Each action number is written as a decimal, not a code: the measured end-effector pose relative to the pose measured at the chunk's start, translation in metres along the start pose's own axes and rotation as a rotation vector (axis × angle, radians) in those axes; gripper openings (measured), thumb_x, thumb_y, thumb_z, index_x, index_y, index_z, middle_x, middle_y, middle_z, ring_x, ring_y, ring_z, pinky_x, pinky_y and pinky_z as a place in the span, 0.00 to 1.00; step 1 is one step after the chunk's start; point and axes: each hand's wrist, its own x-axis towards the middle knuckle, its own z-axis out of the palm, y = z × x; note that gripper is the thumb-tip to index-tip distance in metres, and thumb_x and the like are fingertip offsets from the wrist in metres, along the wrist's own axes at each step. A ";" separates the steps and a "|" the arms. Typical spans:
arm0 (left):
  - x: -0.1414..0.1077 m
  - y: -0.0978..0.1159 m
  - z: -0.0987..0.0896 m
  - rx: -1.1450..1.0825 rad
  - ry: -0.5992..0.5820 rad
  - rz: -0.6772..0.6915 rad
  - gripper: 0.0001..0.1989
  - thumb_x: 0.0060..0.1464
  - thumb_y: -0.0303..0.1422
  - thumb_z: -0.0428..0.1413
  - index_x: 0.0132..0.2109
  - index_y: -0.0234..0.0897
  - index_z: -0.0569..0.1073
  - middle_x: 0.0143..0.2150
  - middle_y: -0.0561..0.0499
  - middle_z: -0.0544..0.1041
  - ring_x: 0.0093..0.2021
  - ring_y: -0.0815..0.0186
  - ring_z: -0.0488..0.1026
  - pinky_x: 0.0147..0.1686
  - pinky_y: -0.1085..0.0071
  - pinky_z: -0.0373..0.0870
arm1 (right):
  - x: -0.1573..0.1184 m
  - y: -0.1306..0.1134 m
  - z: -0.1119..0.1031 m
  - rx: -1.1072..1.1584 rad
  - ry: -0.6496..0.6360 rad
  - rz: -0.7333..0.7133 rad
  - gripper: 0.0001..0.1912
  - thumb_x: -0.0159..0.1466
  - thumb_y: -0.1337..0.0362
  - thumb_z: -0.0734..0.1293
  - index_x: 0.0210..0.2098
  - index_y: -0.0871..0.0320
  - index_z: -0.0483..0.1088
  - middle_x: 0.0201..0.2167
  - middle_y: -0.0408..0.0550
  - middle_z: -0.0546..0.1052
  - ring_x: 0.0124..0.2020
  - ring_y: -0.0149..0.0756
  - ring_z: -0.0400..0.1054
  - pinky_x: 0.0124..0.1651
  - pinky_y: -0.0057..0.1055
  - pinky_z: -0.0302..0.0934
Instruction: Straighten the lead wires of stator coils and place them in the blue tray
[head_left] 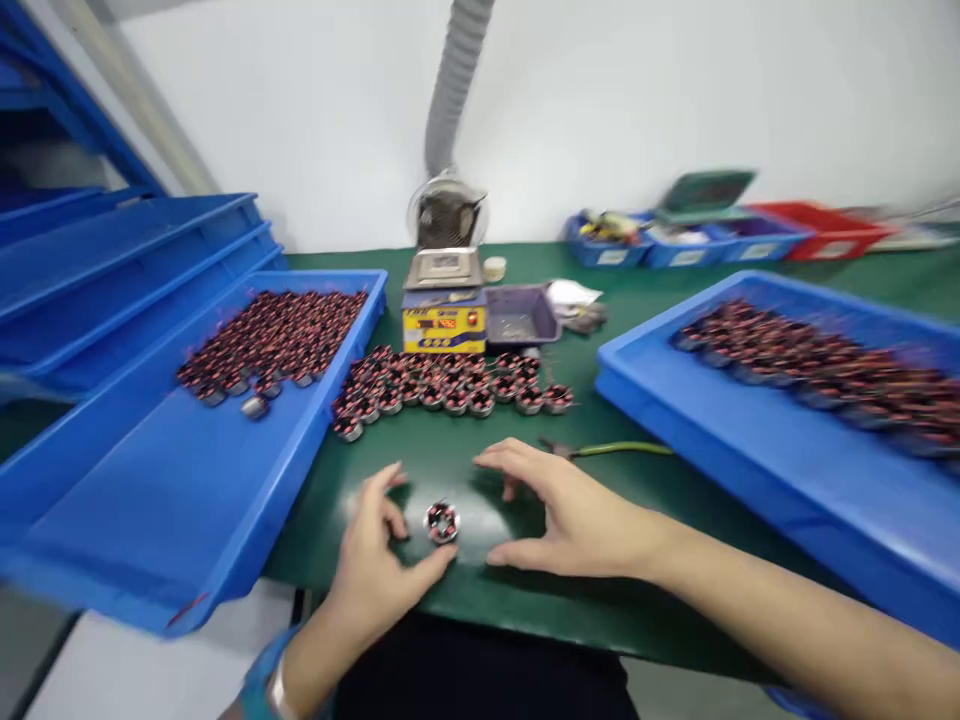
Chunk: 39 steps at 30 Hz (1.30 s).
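Note:
A small ring-shaped coil part (442, 523) with black and copper-red windings lies on the green table (480, 600) near its front edge. Just left of it is my left hand (386, 555), fingers apart and curved around it, the thumb tip close to its lower side. To the right, my right hand (562, 510) hovers with thumb and fingers spread, holding nothing. Several similar coil parts (456, 385) stand in rows behind my hands. Pliers (622, 449) with a green handle lie behind my right hand.
A blue tray (255, 520) of coil parts is at left, another blue tray (720, 480) at right. Behind stand a yellow soldering station (444, 328), a purple bin (521, 315), a fume hose (457, 80) and small blue and red bins (832, 232). Stacked trays (135, 270) rise at far left.

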 end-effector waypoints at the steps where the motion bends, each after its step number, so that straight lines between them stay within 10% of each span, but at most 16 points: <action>1: 0.003 0.002 -0.001 -0.066 -0.057 -0.053 0.38 0.47 0.39 0.67 0.62 0.37 0.62 0.46 0.48 0.76 0.28 0.72 0.68 0.33 0.70 0.73 | 0.003 -0.003 0.017 0.043 -0.045 -0.017 0.43 0.47 0.51 0.81 0.59 0.55 0.70 0.49 0.52 0.77 0.35 0.37 0.75 0.42 0.36 0.74; 6: 0.018 0.004 -0.005 -0.253 -0.297 -0.245 0.39 0.38 0.40 0.71 0.57 0.38 0.67 0.45 0.48 0.79 0.32 0.69 0.69 0.36 0.70 0.70 | 0.019 0.026 0.042 0.299 -0.037 0.153 0.55 0.45 0.45 0.80 0.67 0.55 0.61 0.54 0.60 0.74 0.37 0.41 0.75 0.33 0.36 0.74; 12: 0.018 0.006 -0.006 -0.217 -0.316 -0.243 0.22 0.42 0.42 0.69 0.42 0.36 0.75 0.28 0.56 0.71 0.29 0.67 0.69 0.31 0.70 0.65 | 0.020 0.027 0.036 0.570 -0.362 0.402 0.38 0.47 0.41 0.79 0.48 0.60 0.75 0.29 0.51 0.77 0.28 0.38 0.73 0.29 0.31 0.71; 17: 0.013 0.011 0.000 -0.187 -0.248 -0.071 0.16 0.48 0.35 0.65 0.44 0.36 0.78 0.33 0.52 0.75 0.30 0.67 0.70 0.33 0.71 0.69 | 0.027 -0.002 0.063 0.502 -0.079 0.248 0.29 0.54 0.38 0.74 0.34 0.59 0.80 0.27 0.49 0.74 0.21 0.28 0.63 0.22 0.26 0.61; 26: 0.007 0.009 0.002 -0.059 -0.256 0.108 0.30 0.61 0.43 0.58 0.65 0.30 0.68 0.46 0.42 0.81 0.36 0.62 0.79 0.39 0.65 0.79 | 0.027 -0.008 0.073 0.563 0.100 0.123 0.24 0.62 0.41 0.70 0.27 0.56 0.79 0.30 0.50 0.79 0.29 0.33 0.74 0.32 0.26 0.70; 31: 0.008 0.008 -0.001 0.013 -0.323 0.027 0.36 0.55 0.45 0.61 0.67 0.31 0.66 0.46 0.43 0.81 0.37 0.60 0.79 0.44 0.63 0.80 | 0.033 0.000 0.061 0.715 0.073 0.340 0.30 0.49 0.34 0.75 0.21 0.57 0.75 0.22 0.48 0.76 0.23 0.30 0.71 0.28 0.25 0.71; 35: 0.009 0.006 -0.008 -0.069 -0.341 -0.067 0.39 0.48 0.45 0.66 0.63 0.31 0.69 0.43 0.44 0.80 0.33 0.62 0.77 0.42 0.63 0.79 | 0.037 0.019 0.049 0.816 0.305 0.648 0.35 0.30 0.35 0.81 0.22 0.57 0.73 0.23 0.48 0.77 0.25 0.33 0.73 0.28 0.26 0.72; 39: 0.021 0.005 -0.018 -0.304 -0.353 -0.214 0.36 0.39 0.43 0.72 0.54 0.30 0.75 0.35 0.50 0.77 0.29 0.68 0.71 0.35 0.69 0.74 | 0.033 0.013 0.048 0.752 0.219 0.587 0.35 0.36 0.34 0.80 0.26 0.57 0.74 0.24 0.51 0.78 0.25 0.34 0.73 0.29 0.29 0.73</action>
